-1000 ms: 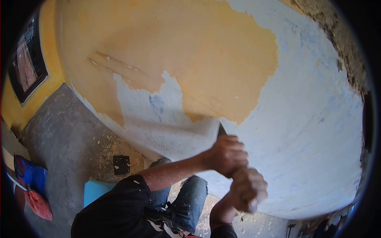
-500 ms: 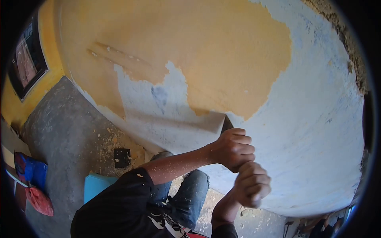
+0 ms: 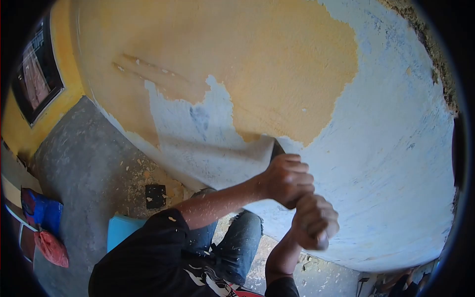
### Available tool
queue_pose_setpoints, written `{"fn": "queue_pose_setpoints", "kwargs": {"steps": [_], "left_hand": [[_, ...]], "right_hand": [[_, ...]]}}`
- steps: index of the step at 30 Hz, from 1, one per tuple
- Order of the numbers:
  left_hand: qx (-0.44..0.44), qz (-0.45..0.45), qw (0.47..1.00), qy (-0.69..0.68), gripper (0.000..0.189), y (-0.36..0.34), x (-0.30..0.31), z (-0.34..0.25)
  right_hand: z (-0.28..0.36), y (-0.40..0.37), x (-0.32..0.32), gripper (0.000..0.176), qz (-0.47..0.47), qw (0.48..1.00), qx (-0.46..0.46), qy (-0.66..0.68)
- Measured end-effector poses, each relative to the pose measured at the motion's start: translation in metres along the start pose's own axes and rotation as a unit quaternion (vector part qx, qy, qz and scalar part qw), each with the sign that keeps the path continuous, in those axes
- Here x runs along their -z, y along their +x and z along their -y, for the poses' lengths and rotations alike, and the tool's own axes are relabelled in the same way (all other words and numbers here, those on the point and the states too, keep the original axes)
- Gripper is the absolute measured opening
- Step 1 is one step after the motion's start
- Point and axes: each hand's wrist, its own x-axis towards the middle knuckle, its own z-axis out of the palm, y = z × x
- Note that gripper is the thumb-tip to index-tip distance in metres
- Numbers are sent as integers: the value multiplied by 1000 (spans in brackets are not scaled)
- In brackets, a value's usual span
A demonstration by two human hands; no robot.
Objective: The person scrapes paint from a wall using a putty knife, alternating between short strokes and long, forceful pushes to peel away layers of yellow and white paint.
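A flat dark scraper blade (image 3: 277,150) rises out of my left hand (image 3: 288,181), its edge at the lower border of the yellow paint (image 3: 292,74). My left hand is wrapped round the scraper close to the blade. Just below it, my right hand (image 3: 315,222) is closed round the end of the same tool's handle, which mostly hides inside my fists. Around the yellow patch the wall shows a whitish, bared surface (image 3: 376,163). Paint flecks dot my left forearm.
Paint chips lie on the grey floor (image 3: 81,163) round a small black square object (image 3: 155,196). A light-blue seat (image 3: 121,230) stands beside my legs. At the left are a blue bag (image 3: 47,213), a red plastic bag (image 3: 51,248) and a window (image 3: 37,74).
Both hands and the scraper have shifted slightly up and left in view. The blade stays near the paint's lower border. The camera view has moved a little.
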Motion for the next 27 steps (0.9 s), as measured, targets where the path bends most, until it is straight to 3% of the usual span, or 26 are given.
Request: {"fn": "queue_pose_setpoints", "kwargs": {"steps": [3,5,8,11,15,18,21,23,25,27], "left_hand": [[18,-22,1000,-7,20,-9,-1,9],[30,17,999,25,18,-19,15,16],[27,-17,999,-6,22,-21,22,9],[6,-14,999,-31,24,-19,20,11],[13,-9,999,-36,23,-20,26,7],[22,-12,999,-47,21,-24,25,8],[29,-25,998,-47,21,-24,21,3],[15,-47,998,-44,22,-21,18,16],[46,-20,999,-11,17,-37,17,22],[64,6,998,-3,17,-46,22,20]], "right_hand": [[-26,1,-15,41,-9,998,50,-33],[-44,0,-18,42,1,1000,9,-16],[-18,1,-36,45,-1,999,-16,-46],[-23,-6,-45,47,-7,997,21,-79],[-14,-7,-39,47,33,997,-41,-55],[-25,-8,-43,46,35,996,0,-77],[-20,-5,-30,44,28,998,-43,-41],[-25,-4,-32,42,34,999,-23,-12],[-43,-15,-36,42,-8,998,-8,-60],[-42,-19,-29,42,-2,997,-60,-54]]}}
